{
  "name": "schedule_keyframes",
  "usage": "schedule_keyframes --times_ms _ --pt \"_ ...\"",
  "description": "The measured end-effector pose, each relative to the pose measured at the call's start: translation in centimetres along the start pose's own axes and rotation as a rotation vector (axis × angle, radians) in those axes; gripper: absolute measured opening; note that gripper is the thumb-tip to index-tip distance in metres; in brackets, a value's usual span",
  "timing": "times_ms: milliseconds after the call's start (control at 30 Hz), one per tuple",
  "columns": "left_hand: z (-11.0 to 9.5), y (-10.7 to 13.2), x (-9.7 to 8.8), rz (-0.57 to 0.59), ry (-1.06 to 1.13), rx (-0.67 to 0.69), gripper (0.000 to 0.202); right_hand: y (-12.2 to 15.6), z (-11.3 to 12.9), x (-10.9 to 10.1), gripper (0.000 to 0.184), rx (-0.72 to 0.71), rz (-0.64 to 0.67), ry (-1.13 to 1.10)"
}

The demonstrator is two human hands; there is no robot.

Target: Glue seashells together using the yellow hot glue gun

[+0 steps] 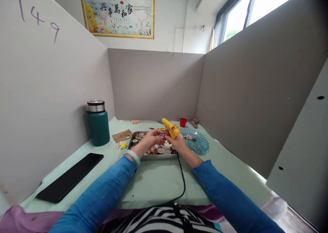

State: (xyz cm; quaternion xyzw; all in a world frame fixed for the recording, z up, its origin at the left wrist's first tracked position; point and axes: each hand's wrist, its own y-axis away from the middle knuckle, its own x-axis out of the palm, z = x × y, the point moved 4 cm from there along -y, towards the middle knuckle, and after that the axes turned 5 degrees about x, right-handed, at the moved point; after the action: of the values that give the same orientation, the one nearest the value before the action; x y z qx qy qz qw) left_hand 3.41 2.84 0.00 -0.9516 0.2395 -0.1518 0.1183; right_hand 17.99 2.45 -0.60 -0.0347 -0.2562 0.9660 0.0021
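Note:
Over the metal tray (151, 157), my two hands meet with their fingertips close together. My right hand (179, 144) is closed around a yellow hot glue gun (168, 127), its tip pointing up and away to the left. A black cord (183, 178) runs down from it to the table's front edge. My left hand (150, 140) is closed in a pinch beside the glue gun; whatever small piece is between the fingers is too small to make out. Under my hands, shells (161, 151) in white, brown and orange fill the tray.
Right of the tray is a blue scalloped plate (203, 144) with small pieces on it. A red cup (183, 122) stands behind. Leftward are a brown card (122, 136), a shell disc with a yellow star (122, 145), a green bottle (98, 128) and a black phone (70, 176). Partitions enclose the table.

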Motion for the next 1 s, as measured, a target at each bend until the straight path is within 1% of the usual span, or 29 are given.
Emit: schedule_keyframes --times_ms 133,300,467,633,800,900,1000 --pt "-0.30 0.12 0.04 -0.022 -0.025 -0.002 0.023 0.03 -0.15 -0.06 0.025 0.007 -0.012 0.002" --pt "-0.32 0.14 -0.11 -0.056 -0.071 -0.047 0.024 0.00 -0.36 -0.10 0.026 0.026 -0.004 0.013" --pt "-0.30 0.07 -0.23 -0.073 -0.088 -0.036 0.026 -0.10 -0.71 -0.20 0.029 0.039 -0.013 0.012" --pt "-0.16 0.09 -0.41 -0.122 -0.093 -0.069 0.030 -0.03 -0.77 -0.13 0.028 0.062 -0.008 0.023" --pt "-0.02 0.08 -0.34 -0.106 -0.101 -0.100 0.036 -0.02 -0.70 -0.16 0.027 0.037 -0.016 0.029" --pt "0.06 0.01 -0.31 -0.085 -0.093 -0.102 0.040 -0.08 -0.86 -0.21 0.027 0.045 -0.025 0.039" --pt "0.20 -0.07 -0.44 -0.092 -0.091 -0.114 0.039 -0.10 -0.96 -0.17 0.029 0.063 -0.018 0.038"
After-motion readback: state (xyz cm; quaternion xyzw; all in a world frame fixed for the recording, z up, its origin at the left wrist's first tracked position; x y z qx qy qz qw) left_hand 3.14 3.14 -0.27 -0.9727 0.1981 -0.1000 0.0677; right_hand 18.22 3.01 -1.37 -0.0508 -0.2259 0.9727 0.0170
